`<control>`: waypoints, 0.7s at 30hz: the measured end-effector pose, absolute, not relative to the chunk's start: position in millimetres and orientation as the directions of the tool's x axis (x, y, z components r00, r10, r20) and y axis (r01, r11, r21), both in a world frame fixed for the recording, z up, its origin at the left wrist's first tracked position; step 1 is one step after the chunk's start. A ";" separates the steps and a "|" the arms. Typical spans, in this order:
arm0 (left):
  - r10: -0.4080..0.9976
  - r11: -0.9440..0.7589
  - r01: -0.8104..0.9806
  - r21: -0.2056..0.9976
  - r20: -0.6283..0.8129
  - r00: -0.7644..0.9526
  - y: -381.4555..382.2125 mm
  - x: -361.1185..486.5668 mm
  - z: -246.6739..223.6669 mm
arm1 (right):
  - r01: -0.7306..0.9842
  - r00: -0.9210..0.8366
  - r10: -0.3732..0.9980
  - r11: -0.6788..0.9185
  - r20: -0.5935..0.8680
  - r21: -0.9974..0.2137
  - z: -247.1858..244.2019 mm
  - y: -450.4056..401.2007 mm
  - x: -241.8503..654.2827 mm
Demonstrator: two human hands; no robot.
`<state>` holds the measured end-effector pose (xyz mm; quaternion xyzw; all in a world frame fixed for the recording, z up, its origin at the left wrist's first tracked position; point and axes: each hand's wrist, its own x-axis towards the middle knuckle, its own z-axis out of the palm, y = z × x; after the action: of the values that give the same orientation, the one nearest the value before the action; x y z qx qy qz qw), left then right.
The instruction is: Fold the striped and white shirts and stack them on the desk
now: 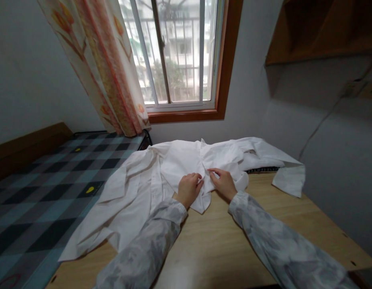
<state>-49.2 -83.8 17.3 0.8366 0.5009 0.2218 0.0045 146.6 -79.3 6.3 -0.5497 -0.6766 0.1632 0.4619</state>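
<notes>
A white long-sleeved shirt (180,158) lies spread and wrinkled across the wooden table (213,245), one sleeve reaching toward the lower left and the other to the right. Near its middle, my left hand (189,188) has its fingers curled together on the cloth edge. Just to the right, my right hand (223,184) pinches the fabric between thumb and forefinger. A small gap separates the two hands, and a pointed flap of the shirt hangs down between them.
A bed with a dark checked sheet (53,184) adjoins the table on the left. Behind stand a window (180,60) and a flowered curtain (104,68). A wooden shelf (321,36) juts from the right wall, above a cable. A dark coiled strip (262,169) shows beneath the shirt.
</notes>
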 end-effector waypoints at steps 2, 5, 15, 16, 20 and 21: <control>0.842 -0.506 0.823 0.258 0.352 0.408 -83.6 -50.9 15.2 | 0.556 0.050 0.894 0.345 0.445 -0.756 -1.9 -79.6 145.0; 0.836 -0.522 0.821 0.230 0.331 0.439 -84.2 -53.8 16.0 | 0.531 0.033 0.896 0.359 0.442 -0.767 -9.9 -80.9 143.7; 0.819 -0.540 0.806 0.241 0.370 0.438 -90.5 -50.4 16.0 | 0.431 0.004 0.906 0.381 0.424 -0.818 -11.8 -81.1 143.2; 0.815 -0.552 0.786 0.278 0.377 0.439 -90.8 -49.7 15.7 | 0.433 -0.007 0.907 0.383 0.422 -0.816 -12.1 -81.1 143.5; 0.823 -0.561 0.697 0.448 0.398 0.407 -86.8 -48.3 13.4 | 0.456 -0.056 0.908 0.393 0.415 -0.799 -12.5 -82.4 144.0; 0.837 -0.542 0.676 0.500 0.391 0.382 -84.2 -48.5 12.3 | 0.468 -0.065 0.910 0.390 0.409 -0.793 -12.3 -83.1 143.9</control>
<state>-48.5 -84.2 12.3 0.8209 0.4608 0.3113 0.1298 143.9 -83.1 -12.3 -0.4991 -0.6902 0.2368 0.4674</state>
